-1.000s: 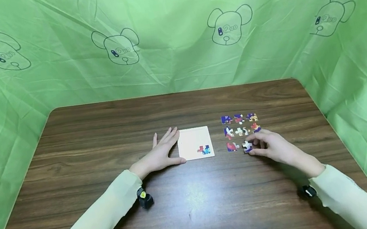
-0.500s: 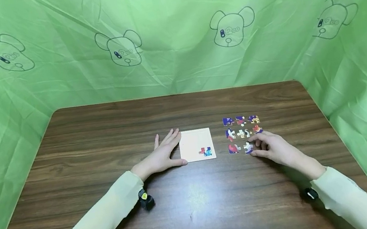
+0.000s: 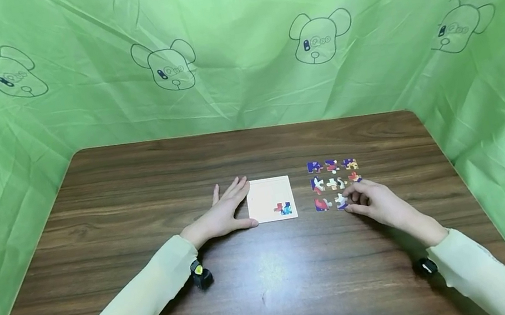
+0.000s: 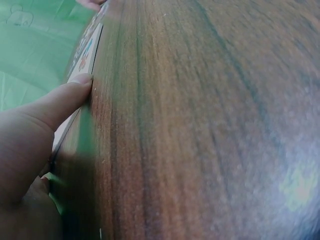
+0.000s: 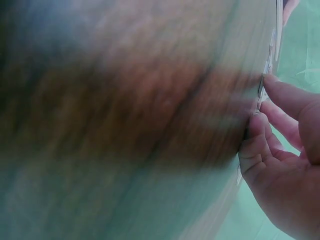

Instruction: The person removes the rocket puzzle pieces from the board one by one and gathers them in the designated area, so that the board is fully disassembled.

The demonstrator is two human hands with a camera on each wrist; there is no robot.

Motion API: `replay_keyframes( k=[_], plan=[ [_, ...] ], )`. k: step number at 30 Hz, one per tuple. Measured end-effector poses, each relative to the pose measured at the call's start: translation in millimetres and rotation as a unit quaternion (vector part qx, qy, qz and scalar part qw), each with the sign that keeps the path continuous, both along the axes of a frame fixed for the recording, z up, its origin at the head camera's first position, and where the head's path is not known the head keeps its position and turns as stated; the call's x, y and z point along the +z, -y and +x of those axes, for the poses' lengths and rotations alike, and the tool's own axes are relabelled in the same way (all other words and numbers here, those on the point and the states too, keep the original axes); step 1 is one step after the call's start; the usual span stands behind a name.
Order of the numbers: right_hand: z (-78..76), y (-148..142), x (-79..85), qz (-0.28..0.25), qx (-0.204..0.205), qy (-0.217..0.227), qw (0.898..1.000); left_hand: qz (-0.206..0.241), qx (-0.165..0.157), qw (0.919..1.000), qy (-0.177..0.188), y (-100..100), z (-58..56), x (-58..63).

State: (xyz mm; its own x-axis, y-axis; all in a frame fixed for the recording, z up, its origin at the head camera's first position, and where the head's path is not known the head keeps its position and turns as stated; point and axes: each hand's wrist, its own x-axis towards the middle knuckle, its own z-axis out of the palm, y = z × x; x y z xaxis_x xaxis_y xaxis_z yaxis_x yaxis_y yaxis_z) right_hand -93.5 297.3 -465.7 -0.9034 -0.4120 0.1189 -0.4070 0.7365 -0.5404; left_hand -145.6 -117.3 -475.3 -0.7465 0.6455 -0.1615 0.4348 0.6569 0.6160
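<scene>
My left hand (image 3: pixel 217 218) rests with spread, straight fingers along the left edge of a square white puzzle board (image 3: pixel 259 195); its thumb touches the near left corner. Joined red and blue puzzle pieces (image 3: pixel 283 208) lie at the board's near right. Over on the right, my right hand (image 3: pixel 377 200) pinches a white and purple puzzle piece (image 3: pixel 341 201) between thumb and finger at its right side. That piece lies at or very close to the tabletop. In the right wrist view, the thumb (image 5: pixel 282 92) meets the thin edge of the piece, mostly hidden.
Several loose puzzle pieces lie in rows beyond and left of the right hand, among them a red one (image 3: pixel 323 204) and a purple one (image 3: pixel 314 167). The brown wooden table (image 3: pixel 158 168) is enclosed by green cloth (image 3: pixel 232 43).
The white and purple piece, tilted up a second ago, now lies flatter, still at my right fingertips. My left hand stays by the board; the whole head view has shifted slightly.
</scene>
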Motion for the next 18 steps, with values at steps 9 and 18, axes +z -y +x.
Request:
replay_keyframes(
  k=[9, 18],
  plan=[
    [5.6, 8, 6.4, 0.006, 0.007, -0.011, 1.000, 0.000, 0.000, 1.0000, 0.000, -1, 0.7, -0.1],
    [-2.1, 41, 18.2, 0.015, 0.038, 0.013, 0.999, 0.004, 0.003, 1.0000, -0.003, 1, -0.5, -2.8]
  ],
)
